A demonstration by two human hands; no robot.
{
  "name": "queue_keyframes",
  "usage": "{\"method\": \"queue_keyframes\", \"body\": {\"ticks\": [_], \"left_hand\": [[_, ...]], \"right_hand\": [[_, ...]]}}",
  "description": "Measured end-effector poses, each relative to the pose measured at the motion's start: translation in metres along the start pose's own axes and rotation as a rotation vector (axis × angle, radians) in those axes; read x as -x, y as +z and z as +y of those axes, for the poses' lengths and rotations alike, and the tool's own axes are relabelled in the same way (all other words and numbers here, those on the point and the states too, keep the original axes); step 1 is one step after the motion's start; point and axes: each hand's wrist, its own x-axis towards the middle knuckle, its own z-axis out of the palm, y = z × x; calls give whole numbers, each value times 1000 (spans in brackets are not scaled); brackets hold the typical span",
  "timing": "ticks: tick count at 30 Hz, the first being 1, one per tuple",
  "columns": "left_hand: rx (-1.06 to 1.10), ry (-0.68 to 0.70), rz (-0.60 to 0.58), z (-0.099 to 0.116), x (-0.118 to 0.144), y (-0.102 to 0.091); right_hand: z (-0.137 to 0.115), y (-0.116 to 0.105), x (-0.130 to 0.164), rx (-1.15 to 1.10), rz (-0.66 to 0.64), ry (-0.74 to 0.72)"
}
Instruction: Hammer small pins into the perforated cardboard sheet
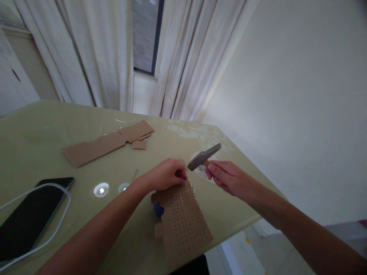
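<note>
My right hand is wrapped round the wooden handle of a hammer, its metal head raised just right of my left hand. My left hand is closed in a pinch at the far end of a cardboard piece; whatever sits between the fingertips is too small to make out. Rows of small dark holes or dots cover the cardboard. Under its left edge shows a blue object, mostly hidden.
A long cardboard strip with smaller scraps lies farther back on the table. At left are a dark tablet and a white cable. A thin nail-like piece is near my left forearm. The table's edge runs close on the right.
</note>
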Motion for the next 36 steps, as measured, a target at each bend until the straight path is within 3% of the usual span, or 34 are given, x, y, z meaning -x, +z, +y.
{"method": "queue_keyframes", "body": {"ticks": [6,11,17,24,30,36], "left_hand": [[-19,-7,-3,3,1,-1],[-4,-7,-7,1,1,0],[-16,-5,-7,2,1,-2],[-13,0,-35,1,3,-4],[-286,64,-102,29,18,-17],[-581,-105,-131,43,26,-18]], "right_hand": [[2,4,-1,109,-111,26],[-2,0,0,2,8,-13],[1,6,-2,151,-108,15],[4,4,1,-7,-24,20],[9,14,-3,155,-119,15],[13,8,-5,-28,-31,18]]}}
